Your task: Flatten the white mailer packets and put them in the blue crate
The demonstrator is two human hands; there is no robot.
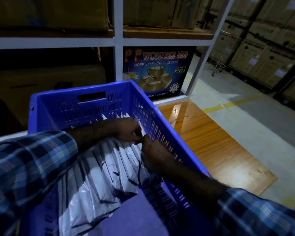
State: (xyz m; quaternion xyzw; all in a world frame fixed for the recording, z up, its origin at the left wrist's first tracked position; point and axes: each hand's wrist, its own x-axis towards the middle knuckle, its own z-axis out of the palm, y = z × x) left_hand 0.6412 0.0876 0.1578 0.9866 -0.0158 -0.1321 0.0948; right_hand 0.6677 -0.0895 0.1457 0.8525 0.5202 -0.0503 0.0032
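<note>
I see both hands down inside the blue slotted plastic crate [92, 106], which fills the centre and lower left of the frame and sits on the glossy orange wood-grain counter [211, 142]. The white plastic mailer packets [109, 167] stand on edge in a packed row across the crate's floor, running from lower left up toward the crate's right wall. The left hand [126, 129], in a blue plaid sleeve [32, 167], has its fingers curled into a grip on the top edge of the rightmost packets near centre frame; the right hand [153, 155] meets it there, fingers curled down among the same packets, though in this dim light I cannot tell exactly which packet each one pinches. I judge these packets light, thin and floppy, with slick film that slides against its neighbours, so a single one will sag if lifted by a corner. Taking hold along the upper edge, thumb on one face and fingers on the other, looks safest to me.
</note>
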